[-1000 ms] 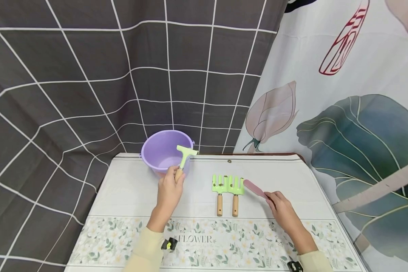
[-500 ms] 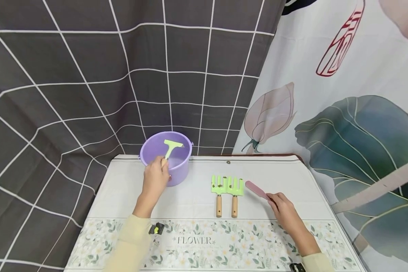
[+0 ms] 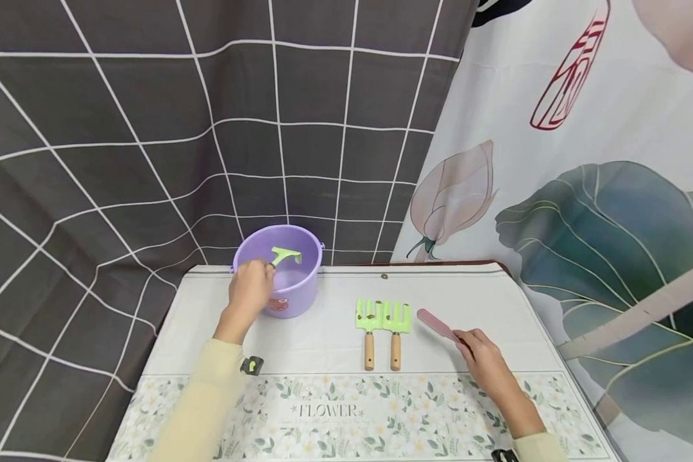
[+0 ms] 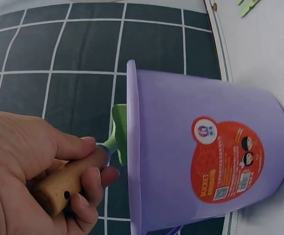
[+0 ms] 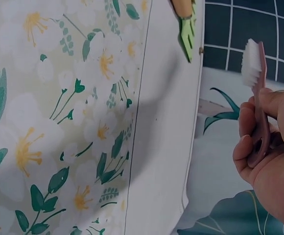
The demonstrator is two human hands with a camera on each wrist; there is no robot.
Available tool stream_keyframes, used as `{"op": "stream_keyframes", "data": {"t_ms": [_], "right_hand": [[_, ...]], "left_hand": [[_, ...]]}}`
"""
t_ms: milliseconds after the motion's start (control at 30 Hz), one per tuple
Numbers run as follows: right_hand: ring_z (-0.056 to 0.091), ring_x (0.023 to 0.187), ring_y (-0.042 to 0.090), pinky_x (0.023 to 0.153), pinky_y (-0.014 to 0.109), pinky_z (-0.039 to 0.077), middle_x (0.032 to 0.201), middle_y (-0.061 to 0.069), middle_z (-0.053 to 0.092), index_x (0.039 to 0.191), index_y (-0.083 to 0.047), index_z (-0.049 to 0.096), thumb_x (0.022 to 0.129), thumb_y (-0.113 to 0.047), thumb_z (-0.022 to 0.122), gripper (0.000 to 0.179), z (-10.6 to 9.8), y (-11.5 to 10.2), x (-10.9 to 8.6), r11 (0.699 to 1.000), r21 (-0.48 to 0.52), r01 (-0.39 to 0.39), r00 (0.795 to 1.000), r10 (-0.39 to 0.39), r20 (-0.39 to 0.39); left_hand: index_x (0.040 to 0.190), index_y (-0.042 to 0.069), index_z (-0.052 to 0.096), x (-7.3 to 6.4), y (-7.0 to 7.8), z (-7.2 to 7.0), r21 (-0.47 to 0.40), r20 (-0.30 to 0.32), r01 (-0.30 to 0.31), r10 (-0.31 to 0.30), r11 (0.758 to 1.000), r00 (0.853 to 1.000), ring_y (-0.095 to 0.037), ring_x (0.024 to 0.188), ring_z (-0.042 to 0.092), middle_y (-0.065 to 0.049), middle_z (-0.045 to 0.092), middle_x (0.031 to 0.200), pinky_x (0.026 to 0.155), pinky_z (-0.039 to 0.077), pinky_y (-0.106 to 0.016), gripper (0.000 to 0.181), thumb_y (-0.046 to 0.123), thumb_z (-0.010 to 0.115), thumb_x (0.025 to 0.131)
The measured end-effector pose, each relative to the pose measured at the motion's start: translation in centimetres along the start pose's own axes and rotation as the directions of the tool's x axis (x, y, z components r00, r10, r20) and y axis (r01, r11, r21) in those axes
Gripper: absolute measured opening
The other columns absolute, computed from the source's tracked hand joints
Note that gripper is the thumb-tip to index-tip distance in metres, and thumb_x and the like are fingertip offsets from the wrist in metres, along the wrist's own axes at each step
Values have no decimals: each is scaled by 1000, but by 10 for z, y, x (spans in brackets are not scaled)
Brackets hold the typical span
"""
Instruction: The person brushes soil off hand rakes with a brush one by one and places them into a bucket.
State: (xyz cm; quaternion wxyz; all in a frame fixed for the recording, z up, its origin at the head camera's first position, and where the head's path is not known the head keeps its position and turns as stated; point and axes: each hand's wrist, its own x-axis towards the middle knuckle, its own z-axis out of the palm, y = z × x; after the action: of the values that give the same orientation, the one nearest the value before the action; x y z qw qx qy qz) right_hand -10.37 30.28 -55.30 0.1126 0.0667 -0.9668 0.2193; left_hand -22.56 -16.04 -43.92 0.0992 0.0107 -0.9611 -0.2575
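My left hand (image 3: 251, 285) grips the wooden handle of a small garden tool with a green T-shaped head (image 3: 285, 255). In the head view the head overlaps the opening of a purple bucket (image 3: 300, 295); in the left wrist view it shows just past the rim. My right hand (image 3: 485, 356) holds a pink brush (image 3: 435, 321) by its handle, and white bristles (image 5: 251, 62) show in the right wrist view. Between the hands, two green garden forks (image 3: 369, 317) with wooden handles lie side by side, dotted with brown specks.
A white tablecloth (image 3: 323, 346) with a flowered band covers the table. One small brown bit (image 3: 384, 276) lies near the back edge. Dark checked cloth (image 3: 312, 147) hangs behind the bucket, and a printed white curtain (image 3: 468, 115) hangs at the right.
My left hand has moved left with the green garden tool, whose head has gone from the bucket's right rim to over its opening and lower. The right hand stays nearly still.
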Motion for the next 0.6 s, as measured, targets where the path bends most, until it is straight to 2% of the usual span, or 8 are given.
{"op": "stream_keyframes", "data": {"t_ms": [200,400,533,600], "right_hand": [[67,93,26,72,42,59,107,14,66,127,1,68,97,-4,69,30,3,0,-1,1000,7,18,1000,-18,-11],[68,94,26,75,43,60,108,14,66,127,1,68,97,-4,69,30,5,0,-1,1000,7,24,1000,-24,-6],[67,92,25,74,43,60,106,13,66,126,2,69,97,-3,69,29,7,-1,-1,999,4,36,999,-36,-19],[67,91,24,72,41,59,105,12,67,125,2,69,96,-2,70,29,8,-1,-2,999,1,45,999,-45,-30]], "left_hand": [[75,4,62,11,-2,-4,56,53,26,-29,998,998,-44,83,69,-23,69,84,72,57,-59,29,18,61,100],[72,2,62,25,-5,-3,74,74,18,-24,997,997,-48,88,70,-28,71,89,78,58,-61,22,12,63,92],[80,-4,65,35,-7,1,53,113,21,-27,998,993,-47,91,69,-28,71,90,86,58,-59,10,5,66,84],[86,-7,67,40,-8,2,48,143,38,-45,998,989,-46,94,68,-29,71,94,89,57,-57,10,3,67,81]]}}
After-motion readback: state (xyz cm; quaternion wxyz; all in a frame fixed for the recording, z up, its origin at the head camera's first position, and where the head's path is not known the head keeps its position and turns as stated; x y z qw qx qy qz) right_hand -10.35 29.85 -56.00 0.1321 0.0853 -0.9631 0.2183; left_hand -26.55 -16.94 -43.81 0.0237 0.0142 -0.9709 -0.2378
